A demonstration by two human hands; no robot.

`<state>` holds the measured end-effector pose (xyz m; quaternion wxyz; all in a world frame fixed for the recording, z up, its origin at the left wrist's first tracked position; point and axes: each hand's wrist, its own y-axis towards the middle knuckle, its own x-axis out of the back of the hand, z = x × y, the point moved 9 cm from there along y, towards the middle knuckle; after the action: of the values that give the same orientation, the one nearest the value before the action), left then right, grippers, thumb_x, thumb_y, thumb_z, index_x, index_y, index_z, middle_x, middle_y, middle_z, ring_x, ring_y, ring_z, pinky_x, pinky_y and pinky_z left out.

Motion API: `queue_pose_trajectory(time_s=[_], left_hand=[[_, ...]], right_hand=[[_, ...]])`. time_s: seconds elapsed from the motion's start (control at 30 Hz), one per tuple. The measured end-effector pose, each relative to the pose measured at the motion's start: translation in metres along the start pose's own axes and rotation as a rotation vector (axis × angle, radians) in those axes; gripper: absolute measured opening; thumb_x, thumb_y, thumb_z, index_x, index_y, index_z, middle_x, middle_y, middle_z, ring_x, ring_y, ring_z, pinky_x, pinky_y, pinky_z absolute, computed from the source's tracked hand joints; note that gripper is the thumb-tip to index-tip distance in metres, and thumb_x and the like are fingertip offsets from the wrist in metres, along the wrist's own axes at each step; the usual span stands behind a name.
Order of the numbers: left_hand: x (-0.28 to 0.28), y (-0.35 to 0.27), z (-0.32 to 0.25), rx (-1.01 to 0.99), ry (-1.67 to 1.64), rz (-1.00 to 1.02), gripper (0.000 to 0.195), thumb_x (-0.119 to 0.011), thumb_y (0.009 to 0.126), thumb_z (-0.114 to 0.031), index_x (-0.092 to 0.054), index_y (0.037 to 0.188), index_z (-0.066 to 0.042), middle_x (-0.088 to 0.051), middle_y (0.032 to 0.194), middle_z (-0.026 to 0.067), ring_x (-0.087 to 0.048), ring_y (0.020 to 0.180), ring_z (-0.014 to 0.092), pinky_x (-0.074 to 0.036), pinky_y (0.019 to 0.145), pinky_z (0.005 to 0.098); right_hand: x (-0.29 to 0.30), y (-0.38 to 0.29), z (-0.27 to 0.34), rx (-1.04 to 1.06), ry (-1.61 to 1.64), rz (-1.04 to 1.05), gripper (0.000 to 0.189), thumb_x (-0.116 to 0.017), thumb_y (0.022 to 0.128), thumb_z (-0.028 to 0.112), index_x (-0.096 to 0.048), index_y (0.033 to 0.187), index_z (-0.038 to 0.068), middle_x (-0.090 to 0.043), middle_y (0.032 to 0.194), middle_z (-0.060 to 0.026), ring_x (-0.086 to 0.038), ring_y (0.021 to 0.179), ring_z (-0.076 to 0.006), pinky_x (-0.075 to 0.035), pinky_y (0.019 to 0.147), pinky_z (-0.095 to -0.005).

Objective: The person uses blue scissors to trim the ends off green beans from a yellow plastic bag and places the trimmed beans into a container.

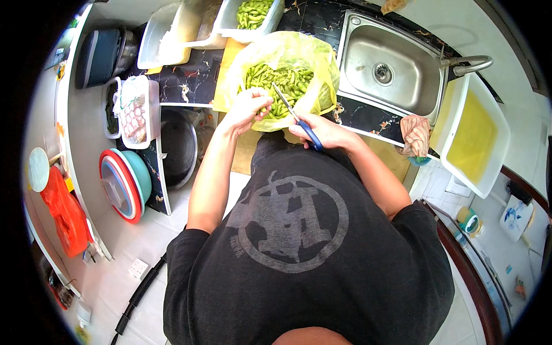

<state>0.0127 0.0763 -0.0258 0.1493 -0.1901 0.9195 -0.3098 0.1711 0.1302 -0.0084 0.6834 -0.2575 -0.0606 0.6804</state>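
Observation:
My right hand grips a pair of scissors by its blue handles, the metal blades pointing up and left over the pods. My left hand is closed at the left side of the bag, thumb against fingers, pinching a green soybean pod that is mostly hidden. Both hands are over the near rim of a yellow translucent plastic bag, which lies spread wide on the counter. Inside it is a heap of green soybean pods. The scissor tips are close to my left fingers, apart from them.
Behind the bag stands a clear plastic container with more pods. Further plastic containers stand left of it. A steel sink with a faucet is at right, beside a white tub and a hanging cloth.

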Motion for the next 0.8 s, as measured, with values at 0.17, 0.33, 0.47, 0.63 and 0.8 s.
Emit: queue_pose_trajectory(time_s=[0.17,0.33,0.47,0.63,0.8], left_hand=[[0.004,-0.010,0.000,0.085,0.105,-0.048,0.004,-0.068,0.090,-0.012,-0.068,0.090,-0.008,-0.058,0.069,-0.0017,-0.046,0.055,0.004,-0.032,0.046,0.0195],[0.003,-0.015,-0.003,0.088,0.208,-0.024,0.007,-0.069,0.090,-0.014,-0.069,0.092,-0.007,-0.058,0.070,-0.0017,-0.045,0.054,0.004,-0.031,0.046,0.0192],[0.009,-0.015,0.001,0.071,0.213,-0.074,0.009,-0.071,0.088,-0.014,-0.069,0.094,-0.006,-0.056,0.069,-0.0017,-0.046,0.054,0.004,-0.031,0.045,0.0196],[0.035,-0.018,0.006,0.032,-0.378,-0.025,0.019,-0.066,0.091,-0.023,-0.064,0.093,-0.004,-0.055,0.071,-0.0004,-0.049,0.057,0.008,-0.034,0.044,0.0201],[0.046,-0.012,0.008,-0.014,-0.402,-0.152,0.013,-0.069,0.089,-0.017,-0.061,0.087,-0.007,-0.055,0.075,-0.0005,-0.051,0.059,0.008,-0.036,0.044,0.0207]], right_hand=[[0.000,0.002,0.003,-0.012,-0.068,0.023,0.036,-0.057,0.101,0.039,-0.052,0.109,0.005,-0.052,0.078,0.0012,-0.055,0.067,-0.0079,-0.048,0.061,-0.0246],[0.002,0.007,0.000,-0.004,-0.100,-0.002,0.035,-0.059,0.100,0.039,-0.054,0.104,0.005,-0.052,0.071,0.0006,-0.055,0.059,-0.0088,-0.048,0.056,-0.0249],[0.005,0.003,0.001,-0.057,-0.117,-0.088,0.034,-0.062,0.098,0.038,-0.056,0.096,0.004,-0.052,0.065,0.0005,-0.055,0.050,-0.0090,-0.046,0.047,-0.0244],[0.012,-0.001,-0.008,-0.029,0.055,-0.157,0.034,-0.065,0.097,0.036,-0.057,0.095,0.003,-0.052,0.064,0.0008,-0.055,0.049,-0.0084,-0.045,0.044,-0.0238],[0.023,-0.006,-0.015,-0.045,0.045,-0.241,0.033,-0.066,0.096,0.035,-0.057,0.098,0.003,-0.054,0.067,0.0003,-0.055,0.050,-0.0083,-0.046,0.044,-0.0238]])
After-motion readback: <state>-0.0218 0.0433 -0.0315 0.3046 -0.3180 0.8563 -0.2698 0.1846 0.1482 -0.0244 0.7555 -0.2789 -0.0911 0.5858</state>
